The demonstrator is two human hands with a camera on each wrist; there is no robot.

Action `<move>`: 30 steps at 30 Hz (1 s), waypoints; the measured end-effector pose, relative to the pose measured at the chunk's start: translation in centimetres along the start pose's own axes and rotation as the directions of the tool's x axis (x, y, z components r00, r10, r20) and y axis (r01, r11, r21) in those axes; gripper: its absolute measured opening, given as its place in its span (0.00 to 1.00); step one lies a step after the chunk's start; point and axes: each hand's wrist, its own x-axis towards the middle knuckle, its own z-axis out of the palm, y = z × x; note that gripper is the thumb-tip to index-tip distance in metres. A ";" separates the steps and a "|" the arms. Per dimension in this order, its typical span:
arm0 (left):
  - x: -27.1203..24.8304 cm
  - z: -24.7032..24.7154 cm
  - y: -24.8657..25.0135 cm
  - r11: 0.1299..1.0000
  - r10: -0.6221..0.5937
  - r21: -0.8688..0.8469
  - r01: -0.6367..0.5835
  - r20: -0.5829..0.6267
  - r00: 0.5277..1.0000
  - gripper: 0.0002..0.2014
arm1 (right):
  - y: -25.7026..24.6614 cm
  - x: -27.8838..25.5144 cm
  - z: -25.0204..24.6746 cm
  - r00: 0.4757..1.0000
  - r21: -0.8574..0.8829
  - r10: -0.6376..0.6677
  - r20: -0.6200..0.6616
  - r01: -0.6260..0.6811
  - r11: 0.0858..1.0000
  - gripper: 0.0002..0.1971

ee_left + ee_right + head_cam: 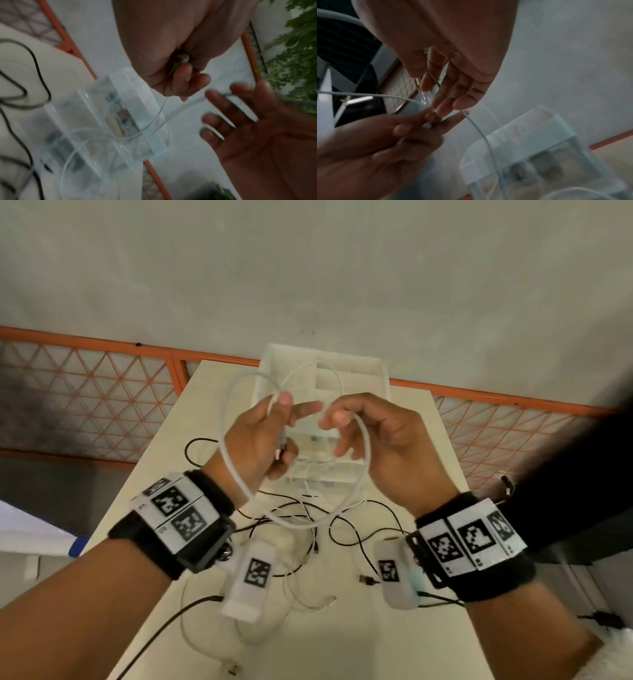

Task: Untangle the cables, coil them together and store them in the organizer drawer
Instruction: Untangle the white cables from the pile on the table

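Both hands are raised above the table (394,645). My left hand (284,410) pinches the white cable (367,455) between thumb and fingers, with the plug end (426,126) in its curled fingers (181,75). The cable hangs in one wide loop, down past my left wrist and up to my right hand (344,434). That hand (240,115) has spread, relaxed fingers, and the cable only lies across them. The clear plastic organizer (375,371) stands at the far end of the table, behind both hands; whether a drawer is out I cannot tell.
Tangled black cables (346,522) and more white cables (301,601) lie on the table under my wrists, with a loose USB plug (368,580). An orange lattice railing (102,392) runs behind the table. The table is narrow, with edges close on both sides.
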 end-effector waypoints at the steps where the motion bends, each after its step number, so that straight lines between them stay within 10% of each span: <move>1: 0.2 1.0 0.2 0.999 -0.011 -0.029 0.013 0.046 0.999 0.17 | -0.6 0.3 0.8 1.000 0.036 -0.013 0.019 0.013 0.999 0.06; 5: 0.4 2.9 -2.0 0.988 -0.154 0.036 0.151 0.137 0.978 0.17 | -1.3 1.6 -0.2 0.980 0.129 -0.018 -0.196 0.044 0.991 0.08; 13: -1.2 -2.0 -9.2 0.799 -0.396 0.475 0.369 -0.046 0.917 0.14 | 0.7 2.5 -6.4 0.742 0.007 0.013 -0.671 -0.010 1.000 0.08; 20: 0.0 -4.0 -7.9 0.707 -0.525 0.396 0.585 -0.259 0.810 0.15 | 0.7 2.9 -6.5 0.808 0.002 -0.047 -0.588 0.060 0.998 0.03; 24: 0.6 -3.8 -6.7 0.759 -0.473 0.376 0.531 -0.242 0.847 0.14 | 1.3 3.1 -5.3 0.888 0.005 -0.013 -0.459 0.017 1.000 0.05; 30: 1.3 -4.0 -5.0 0.838 -0.455 0.170 0.519 -0.308 0.836 0.15 | 2.2 3.3 -5.3 0.874 -0.070 -0.015 -0.487 -0.022 0.997 0.06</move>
